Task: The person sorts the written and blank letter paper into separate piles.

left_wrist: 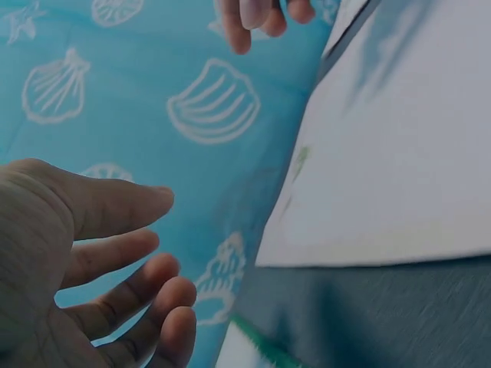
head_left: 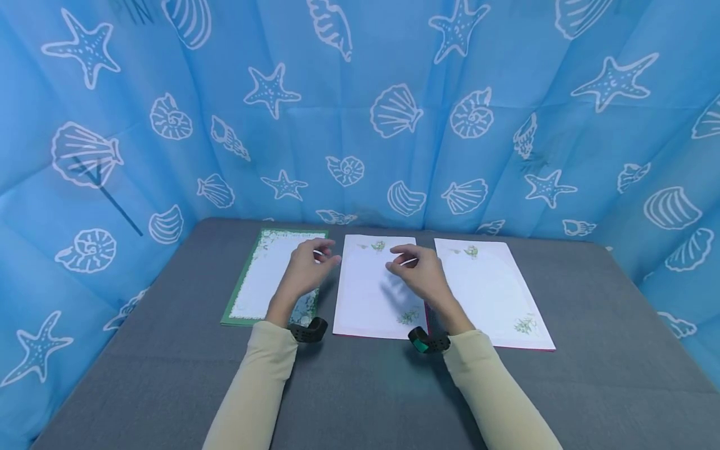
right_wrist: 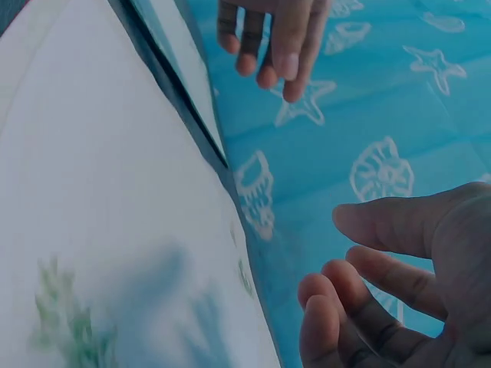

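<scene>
Both hands hover over three sheets of decorated paper lying side by side. My left hand (head_left: 305,267), fingers loosely bent and holding nothing, is above the right part of the green-bordered sheet (head_left: 264,275). Over the right edge of the middle white sheet (head_left: 365,287), which bears small green sprigs, hangs my right hand (head_left: 423,272), also with nothing in it. To its right lies another white sheet (head_left: 489,287) with similar sprigs. The right wrist view shows a gap between thumb and fingers of the right hand (right_wrist: 391,284); the left hand (left_wrist: 107,261) looks alike in its own view.
The papers lie on a table with a grey cloth (head_left: 360,394). Behind and at both sides hangs a blue curtain (head_left: 349,81) printed with white shells and starfish. Each wrist wears a black band (head_left: 308,331). Red edging shows beneath the white sheets.
</scene>
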### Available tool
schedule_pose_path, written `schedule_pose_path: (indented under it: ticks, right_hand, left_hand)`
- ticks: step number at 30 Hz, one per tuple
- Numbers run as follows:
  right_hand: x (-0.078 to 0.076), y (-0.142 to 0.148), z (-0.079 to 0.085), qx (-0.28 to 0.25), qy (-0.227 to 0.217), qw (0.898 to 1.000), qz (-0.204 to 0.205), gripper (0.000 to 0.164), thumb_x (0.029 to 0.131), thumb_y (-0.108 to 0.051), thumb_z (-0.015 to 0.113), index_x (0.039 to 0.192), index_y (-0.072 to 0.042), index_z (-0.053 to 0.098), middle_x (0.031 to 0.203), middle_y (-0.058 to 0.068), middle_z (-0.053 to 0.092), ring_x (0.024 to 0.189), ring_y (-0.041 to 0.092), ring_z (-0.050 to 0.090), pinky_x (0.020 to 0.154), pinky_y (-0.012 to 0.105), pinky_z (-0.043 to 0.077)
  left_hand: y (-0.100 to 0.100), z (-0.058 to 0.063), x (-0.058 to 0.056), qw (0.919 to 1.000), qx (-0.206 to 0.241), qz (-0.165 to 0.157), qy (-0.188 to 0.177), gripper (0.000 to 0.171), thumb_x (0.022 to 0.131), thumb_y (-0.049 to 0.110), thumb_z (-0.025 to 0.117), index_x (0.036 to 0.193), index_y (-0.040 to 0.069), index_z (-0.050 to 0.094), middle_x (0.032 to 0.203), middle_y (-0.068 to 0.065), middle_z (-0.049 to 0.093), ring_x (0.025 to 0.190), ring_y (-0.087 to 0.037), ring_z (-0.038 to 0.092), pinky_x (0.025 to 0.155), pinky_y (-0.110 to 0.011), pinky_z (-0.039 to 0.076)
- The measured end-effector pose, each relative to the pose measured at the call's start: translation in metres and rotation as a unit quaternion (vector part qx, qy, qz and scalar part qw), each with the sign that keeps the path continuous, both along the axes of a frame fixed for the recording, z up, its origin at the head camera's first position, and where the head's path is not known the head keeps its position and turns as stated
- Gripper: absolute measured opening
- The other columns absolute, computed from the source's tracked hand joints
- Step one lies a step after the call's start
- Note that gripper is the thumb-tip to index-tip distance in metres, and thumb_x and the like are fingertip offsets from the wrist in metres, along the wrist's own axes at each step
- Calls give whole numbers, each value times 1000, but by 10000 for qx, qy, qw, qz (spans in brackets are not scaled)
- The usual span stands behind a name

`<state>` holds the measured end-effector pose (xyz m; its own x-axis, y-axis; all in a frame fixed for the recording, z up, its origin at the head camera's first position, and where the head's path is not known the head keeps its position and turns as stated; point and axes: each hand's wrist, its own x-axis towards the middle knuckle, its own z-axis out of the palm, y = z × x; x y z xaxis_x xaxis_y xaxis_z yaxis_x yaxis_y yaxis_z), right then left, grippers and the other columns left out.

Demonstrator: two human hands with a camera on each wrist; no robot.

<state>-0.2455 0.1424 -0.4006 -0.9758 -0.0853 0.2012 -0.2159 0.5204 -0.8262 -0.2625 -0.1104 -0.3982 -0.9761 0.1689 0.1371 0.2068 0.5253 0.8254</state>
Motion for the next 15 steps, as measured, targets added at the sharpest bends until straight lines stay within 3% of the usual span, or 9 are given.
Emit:
schedule_pose_path:
  ticks: [7,15]
  right_hand:
    - [3,22,-2,19,-106,9999,-124,36,91,-10,75,125,2,69,98,16,69,91,31,66,70,31,50]
    - [4,37,-8,124,-251,9994,-216,37,91,-9,74,126,3,67,101,16,68,96,32,67,74,31,55]
  left_hand:
    - [21,-3,2,9999,120,-120,6,41,97,18,70,133,1,63,114,-18,63,99,-27,61,87,-44,52]
    - [39,-10,7,9996,-253,-124,24,43,96,21,72,135,4,64,112,-17,63,97,-25,59,82,-42,51]
